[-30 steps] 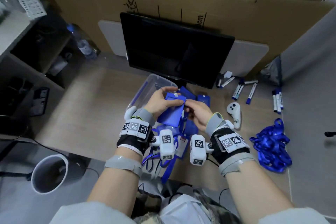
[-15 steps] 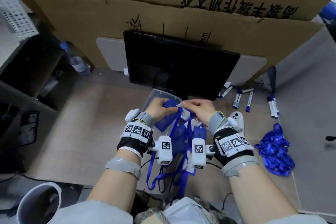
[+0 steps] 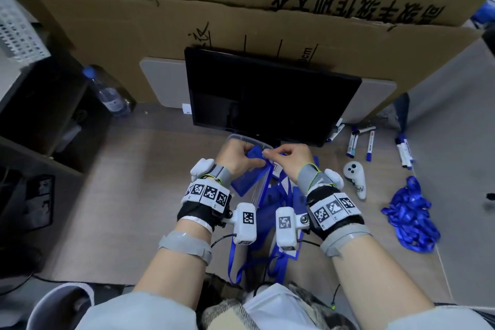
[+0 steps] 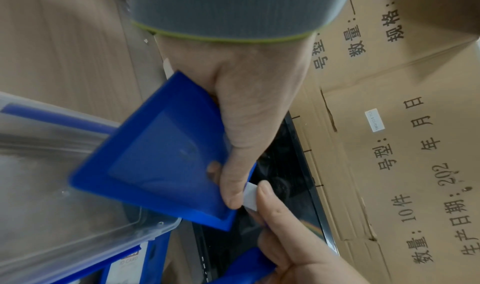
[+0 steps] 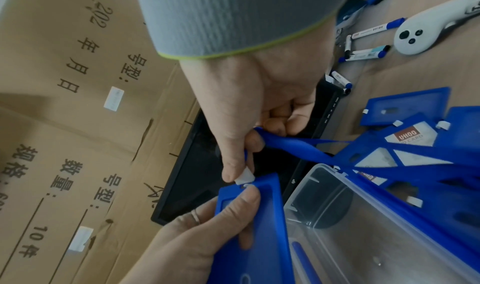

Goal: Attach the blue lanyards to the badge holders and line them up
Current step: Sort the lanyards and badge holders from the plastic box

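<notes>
My left hand (image 3: 235,158) (image 4: 249,124) grips a blue badge holder (image 3: 247,179) (image 4: 161,153) (image 5: 254,237) by its top edge, held up over a clear plastic box (image 3: 250,139) (image 4: 64,206) (image 5: 376,227). My right hand (image 3: 286,158) (image 5: 249,124) pinches the white clip (image 4: 250,198) (image 5: 245,177) of a blue lanyard (image 5: 311,151) right at the holder's slot. The lanyard strap (image 3: 235,257) hangs down toward my lap. Several more blue badge holders (image 5: 405,108) with straps lie on the desk under my hands.
A black monitor (image 3: 270,96) stands just behind my hands, with cardboard boxes (image 3: 267,16) behind it. A heap of loose blue lanyards (image 3: 412,214), a white controller (image 3: 355,175) and several markers (image 3: 369,142) lie at right. A water bottle (image 3: 107,91) stands at left.
Both hands have lifted the badge holder up and away from me, to the monitor's lower edge. The right hand went from touching the holder to pinching the lanyard clip at its slot.
</notes>
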{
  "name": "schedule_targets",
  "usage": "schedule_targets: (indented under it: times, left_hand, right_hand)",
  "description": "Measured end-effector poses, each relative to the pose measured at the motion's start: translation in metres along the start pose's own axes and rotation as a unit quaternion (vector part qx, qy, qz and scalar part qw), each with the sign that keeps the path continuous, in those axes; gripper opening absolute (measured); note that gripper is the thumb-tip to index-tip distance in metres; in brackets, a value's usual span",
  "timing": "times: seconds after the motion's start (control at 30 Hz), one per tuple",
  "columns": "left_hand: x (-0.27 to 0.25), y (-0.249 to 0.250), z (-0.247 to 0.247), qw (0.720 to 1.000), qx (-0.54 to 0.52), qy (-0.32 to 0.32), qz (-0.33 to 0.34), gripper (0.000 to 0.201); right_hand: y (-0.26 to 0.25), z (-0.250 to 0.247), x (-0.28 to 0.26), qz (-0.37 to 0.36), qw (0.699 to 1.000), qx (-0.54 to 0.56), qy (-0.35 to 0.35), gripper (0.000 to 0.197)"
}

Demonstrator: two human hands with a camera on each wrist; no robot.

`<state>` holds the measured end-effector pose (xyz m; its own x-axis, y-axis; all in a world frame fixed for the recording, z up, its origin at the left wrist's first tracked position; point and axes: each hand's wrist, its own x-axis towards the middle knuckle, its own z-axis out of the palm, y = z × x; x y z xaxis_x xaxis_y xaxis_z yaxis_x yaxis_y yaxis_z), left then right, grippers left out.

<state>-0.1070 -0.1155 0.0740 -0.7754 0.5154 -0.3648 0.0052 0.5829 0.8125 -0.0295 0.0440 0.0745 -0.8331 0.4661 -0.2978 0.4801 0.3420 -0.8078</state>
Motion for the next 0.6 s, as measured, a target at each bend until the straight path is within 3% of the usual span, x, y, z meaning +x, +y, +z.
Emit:
schedule_targets:
  times: [0.37, 0.47, 0.53, 0.6]
  left_hand:
    - [0.017, 0.017, 0.000, 0.998, -0.012, -0.048, 0.048, 0.034]
    - [0.021, 0.017, -0.004, 0.996, -0.014, -0.085, 0.033, 0.040]
    - [0.018, 0.015, -0.006, 0.996, -0.006, -0.088, 0.023, 0.018]
    - [0.018, 0.011, -0.005, 0.997, -0.013, -0.066, 0.022, 0.030]
  right_hand:
    - [0.000, -0.006, 0.013, 0.106, 0.994, 0.029, 0.007, 0.039]
    - [0.000, -0.003, 0.011, 0.094, 0.993, 0.069, 0.005, 0.030]
    - [-0.001, 0.000, 0.012, 0.079, 0.994, 0.077, 0.005, 0.028]
    - [-0.003, 0.001, 0.012, 0.069, 0.994, 0.085, -0.002, 0.023]
